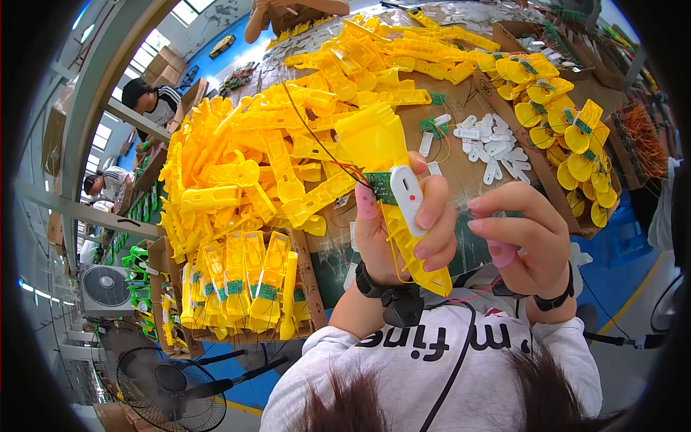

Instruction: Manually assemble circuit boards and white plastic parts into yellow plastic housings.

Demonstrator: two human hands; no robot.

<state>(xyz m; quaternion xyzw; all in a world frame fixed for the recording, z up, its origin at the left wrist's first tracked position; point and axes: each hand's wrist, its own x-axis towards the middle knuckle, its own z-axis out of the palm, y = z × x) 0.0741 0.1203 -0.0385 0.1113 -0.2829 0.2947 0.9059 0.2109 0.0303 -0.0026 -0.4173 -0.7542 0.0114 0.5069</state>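
Note:
My left hand point(403, 230) is closed around a yellow plastic housing point(421, 263), held tilted above the table. Against the housing sit a green circuit board point(378, 189) and a white oblong cover point(408, 201) with a slot and a red dot. Thin dark and red wires run from the board. To the right, apart from the housing, my right hand point(522, 234) has its fingers curled towards the thumb; a tiny thing seems to show between them, too small to name. Pink finger covers point(366, 201) are on both hands.
Yellow housings point(245, 158) lie heaped across the table. A cardboard box point(309, 281) at the near left holds yellow units with boards; more assemblies point(576, 144) stand at the right. White covers point(493, 144) lie loose beyond my hands. A fan point(169, 381) stands at the lower left. Other people work beyond.

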